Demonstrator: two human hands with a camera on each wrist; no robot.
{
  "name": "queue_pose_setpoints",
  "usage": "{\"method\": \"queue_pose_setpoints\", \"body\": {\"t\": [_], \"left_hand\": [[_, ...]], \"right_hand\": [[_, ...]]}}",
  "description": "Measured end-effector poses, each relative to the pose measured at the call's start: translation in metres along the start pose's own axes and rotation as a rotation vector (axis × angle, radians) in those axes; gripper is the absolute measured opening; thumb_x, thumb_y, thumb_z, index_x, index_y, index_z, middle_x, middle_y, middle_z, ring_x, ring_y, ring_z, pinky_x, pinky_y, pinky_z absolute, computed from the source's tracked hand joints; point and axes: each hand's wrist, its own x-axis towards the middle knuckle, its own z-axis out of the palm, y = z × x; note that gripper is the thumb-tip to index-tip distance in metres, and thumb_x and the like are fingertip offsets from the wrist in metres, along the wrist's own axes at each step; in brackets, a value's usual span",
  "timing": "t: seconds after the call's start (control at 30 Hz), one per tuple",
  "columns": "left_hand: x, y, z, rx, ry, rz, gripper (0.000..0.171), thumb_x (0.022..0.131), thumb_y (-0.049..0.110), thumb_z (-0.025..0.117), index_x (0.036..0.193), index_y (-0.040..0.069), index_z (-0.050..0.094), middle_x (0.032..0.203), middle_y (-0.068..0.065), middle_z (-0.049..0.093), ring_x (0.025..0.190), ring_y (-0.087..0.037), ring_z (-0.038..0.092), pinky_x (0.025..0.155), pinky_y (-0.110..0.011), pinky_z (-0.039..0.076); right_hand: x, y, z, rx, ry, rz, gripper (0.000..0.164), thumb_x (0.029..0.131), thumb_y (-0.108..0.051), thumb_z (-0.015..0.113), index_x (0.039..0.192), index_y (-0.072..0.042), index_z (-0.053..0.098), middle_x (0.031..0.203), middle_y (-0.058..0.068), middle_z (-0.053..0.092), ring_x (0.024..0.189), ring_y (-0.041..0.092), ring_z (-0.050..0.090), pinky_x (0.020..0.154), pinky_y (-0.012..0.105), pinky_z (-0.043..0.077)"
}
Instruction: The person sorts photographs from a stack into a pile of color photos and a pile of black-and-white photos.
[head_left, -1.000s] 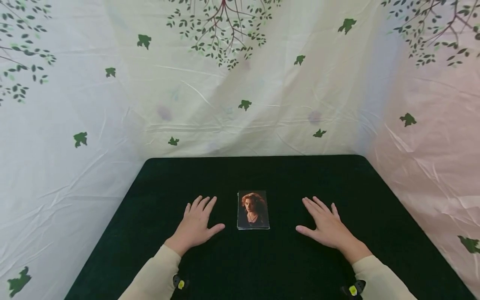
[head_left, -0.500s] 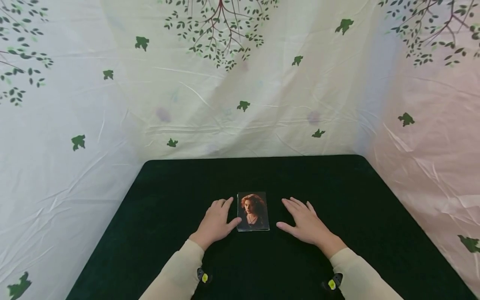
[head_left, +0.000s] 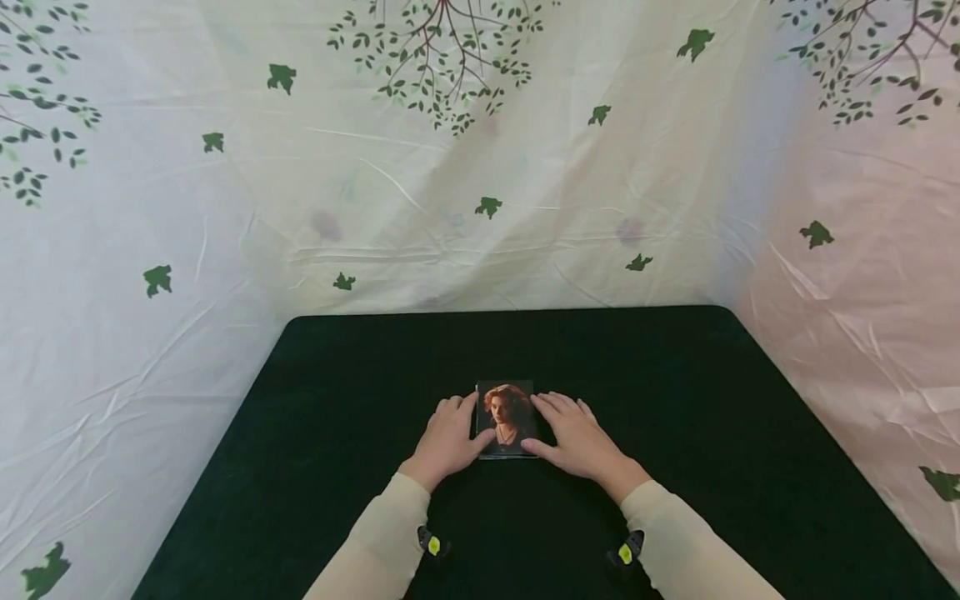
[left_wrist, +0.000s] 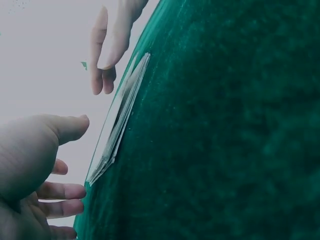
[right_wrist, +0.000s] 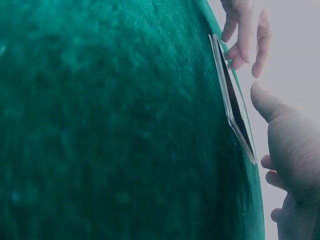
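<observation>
A small stack of photo cards lies flat on the dark green tabletop, its top card a portrait with red hair. In the head view my left hand is at the stack's left side and my right hand at its right, thumbs over the lower part of the picture. The left wrist view has the left hand with fingers extended and apart from the layered card edges. From the right wrist, the right hand likewise shows a gap to the stack. Neither hand grips anything.
The green table has rounded far corners. Pale fabric printed with leaves and branches hangs behind it and on both sides. Each wrist, in a cream sleeve, wears a dark device with a yellow spot.
Both hands have moved inward from either side, the left to the right and the right to the left, and now stand close around the stack. The cards have not visibly moved.
</observation>
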Motion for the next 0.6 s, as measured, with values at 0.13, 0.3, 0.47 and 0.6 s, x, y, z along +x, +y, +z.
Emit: {"method": "queue_pose_setpoints", "body": {"t": [0.13,0.3,0.47,0.6], "left_hand": [[0.003,-0.001,0.004,0.015,-0.023,0.002,0.074,0.088,0.051,0.063,0.144,0.007,0.041,0.134,-0.017,0.05,0.12,-0.031,0.046,0.099,-0.05,0.038],[0.007,-0.001,0.007,0.064,-0.017,0.025,0.074,0.087,0.054,0.063,0.14,0.005,0.046,0.126,-0.015,0.053,0.107,-0.027,0.048,0.093,-0.048,0.04],[0.01,0.002,0.009,0.102,-0.017,0.019,0.071,0.086,0.054,0.064,0.133,0.001,0.054,0.115,-0.013,0.055,0.096,-0.025,0.045,0.086,-0.047,0.038],[0.009,0.003,0.01,0.084,-0.017,-0.004,0.07,0.084,0.051,0.067,0.131,0.0,0.055,0.114,-0.013,0.055,0.096,-0.025,0.044,0.087,-0.048,0.037]], "right_hand": [[0.002,0.0,0.005,-0.024,-0.015,0.003,0.083,0.085,-0.071,0.048,0.148,-0.019,0.037,0.151,0.009,0.036,0.14,0.029,0.028,0.107,0.06,0.021],[0.001,-0.003,0.008,-0.032,-0.027,-0.005,0.082,0.085,-0.069,0.05,0.147,-0.016,0.04,0.151,0.009,0.035,0.14,0.029,0.027,0.107,0.06,0.021],[0.0,-0.007,0.011,-0.035,-0.029,-0.002,0.079,0.086,-0.067,0.052,0.145,-0.015,0.042,0.151,0.009,0.035,0.14,0.029,0.027,0.107,0.061,0.022],[0.0,-0.009,0.013,-0.029,-0.034,0.004,0.079,0.086,-0.066,0.053,0.146,-0.015,0.042,0.151,0.009,0.034,0.141,0.03,0.026,0.107,0.061,0.022]]}}
